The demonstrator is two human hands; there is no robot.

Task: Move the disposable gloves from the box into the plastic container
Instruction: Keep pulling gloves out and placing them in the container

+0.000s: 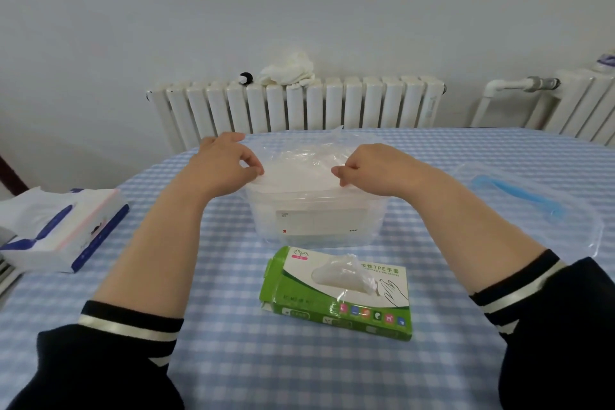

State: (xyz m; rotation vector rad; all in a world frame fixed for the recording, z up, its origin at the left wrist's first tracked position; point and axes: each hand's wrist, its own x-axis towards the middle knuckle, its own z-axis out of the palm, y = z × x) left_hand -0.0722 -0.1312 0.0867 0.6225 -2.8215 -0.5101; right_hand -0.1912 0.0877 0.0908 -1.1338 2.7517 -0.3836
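A translucent plastic container (316,223) with a white label stands at the table's middle. A stack of clear disposable gloves (299,166) lies across its open top. My left hand (223,163) pinches the stack's left edge, and my right hand (369,170) pinches its right edge, both above the container's near rim. The green and white glove box (339,299) lies flat in front of the container, with a bit of clear glove (352,270) poking from its oval opening.
A blue and white tissue pack (60,230) sits at the left edge of the checked tablecloth (233,359). The container's clear lid with a blue seal (532,203) lies to the right. White radiators (299,106) line the wall behind the table.
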